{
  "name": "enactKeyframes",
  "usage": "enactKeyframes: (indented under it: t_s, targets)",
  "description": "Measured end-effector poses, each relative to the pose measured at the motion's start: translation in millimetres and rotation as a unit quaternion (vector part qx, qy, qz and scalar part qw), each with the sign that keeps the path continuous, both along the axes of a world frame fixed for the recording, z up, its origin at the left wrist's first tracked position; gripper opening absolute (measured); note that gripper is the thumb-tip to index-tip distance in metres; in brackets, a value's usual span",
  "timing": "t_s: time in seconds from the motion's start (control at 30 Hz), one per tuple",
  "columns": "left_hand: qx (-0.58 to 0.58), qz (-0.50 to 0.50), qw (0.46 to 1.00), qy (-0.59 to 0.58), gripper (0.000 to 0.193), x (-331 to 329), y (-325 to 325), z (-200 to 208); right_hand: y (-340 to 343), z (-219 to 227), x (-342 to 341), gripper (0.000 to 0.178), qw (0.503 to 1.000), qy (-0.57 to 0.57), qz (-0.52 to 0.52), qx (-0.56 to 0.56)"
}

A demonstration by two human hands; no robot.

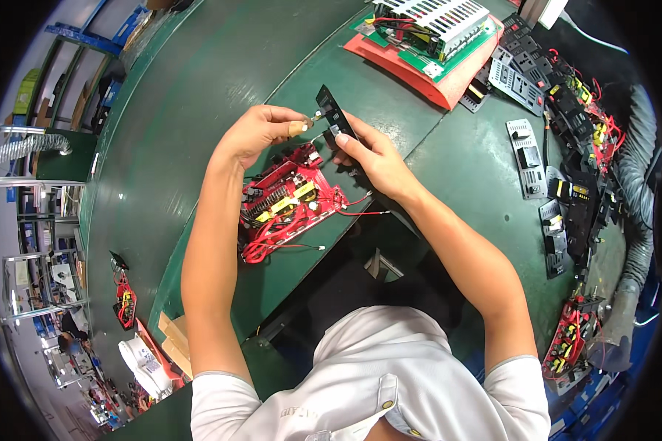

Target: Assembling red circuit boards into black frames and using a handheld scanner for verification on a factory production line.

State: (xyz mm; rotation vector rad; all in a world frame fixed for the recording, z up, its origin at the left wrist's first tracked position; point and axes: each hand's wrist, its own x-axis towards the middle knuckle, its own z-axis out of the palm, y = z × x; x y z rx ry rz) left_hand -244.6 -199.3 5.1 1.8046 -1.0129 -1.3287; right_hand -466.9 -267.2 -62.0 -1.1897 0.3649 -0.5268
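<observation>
We note the right hand gripping a flat, slotted black panel over the smooth green table, just far-right of the red unit with its looped wires, while the left hand pinches a small shiny part at the panel's left face.

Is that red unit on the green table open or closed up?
Open: the red unit shows its yellow parts and red wires uncovered from above.
</observation>
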Motion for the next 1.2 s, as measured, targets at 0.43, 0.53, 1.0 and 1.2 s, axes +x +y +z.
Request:
enactKeyframes:
  t_s: [0.43,0.53,1.0,1.2]
  targets:
    - [-0.029,0.06,0.996,-0.062,0.023,-23.0,-4.7,-7.5,6.4,1.1,-0.4,0.055,0.997,0.049,-0.033,-0.04]
    - [-0.012,0.058,0.991,-0.12,0.023,-20.1,-6.0,-8.5,9.7,-2.0,0.1,0.056,0.991,0.083,-0.037,-0.097]
    - [-0.029,-0.054,0.903,-0.425,0.053,66.0,63.4,58.9,3.3,-4.1,-1.8,0.046,0.998,0.041,-0.054,-0.008]
    - [0.174,-0.095,0.935,-0.295,0.044,61.3,137.0,58.8,5.7,0.2,1.5,0.048,0.998,0.041,-0.046,-0.013]
